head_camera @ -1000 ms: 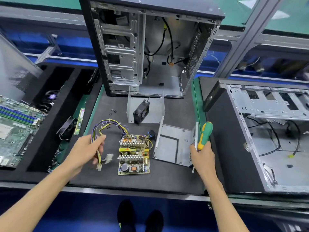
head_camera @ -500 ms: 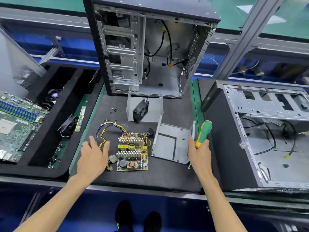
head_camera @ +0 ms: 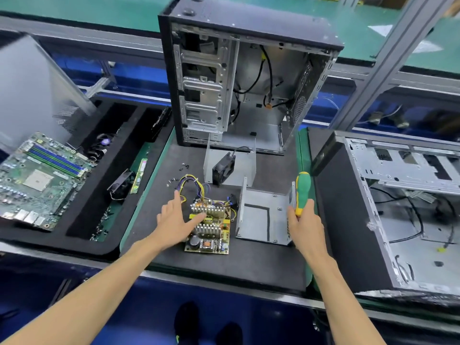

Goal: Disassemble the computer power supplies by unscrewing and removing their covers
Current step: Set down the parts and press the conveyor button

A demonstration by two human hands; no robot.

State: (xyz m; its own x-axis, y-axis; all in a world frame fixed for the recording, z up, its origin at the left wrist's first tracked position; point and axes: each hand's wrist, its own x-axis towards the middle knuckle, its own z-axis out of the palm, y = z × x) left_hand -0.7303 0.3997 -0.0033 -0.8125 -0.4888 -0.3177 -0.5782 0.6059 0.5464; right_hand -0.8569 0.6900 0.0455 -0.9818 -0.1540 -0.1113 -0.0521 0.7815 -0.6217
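The power supply on the worktop (head_camera: 261, 265) is seen already taken apart. Its circuit board (head_camera: 211, 226), with heat sinks and a bundle of coloured wires (head_camera: 191, 184), lies bare on the dark mat. The U-shaped metal cover (head_camera: 230, 165), with the fan (head_camera: 223, 168) standing in it, has been set behind the board, and the base tray of the housing (head_camera: 263, 217) lies just to the right of the board. Loose screws (head_camera: 184, 166) are scattered near the wires.

The left hand (head_camera: 178, 219) is held flat with fingers spread, its fingertips touching the board and wires; nothing is gripped. The green and yellow screwdriver (head_camera: 302, 191) is held upright in the grip of the right hand (head_camera: 302, 224), beside the tray.

Judged from this layout, this unit's unscrewing and cover removal is complete. No other power supply can be made out in the two open computer cases (head_camera: 249, 70), so what remains cannot be told.
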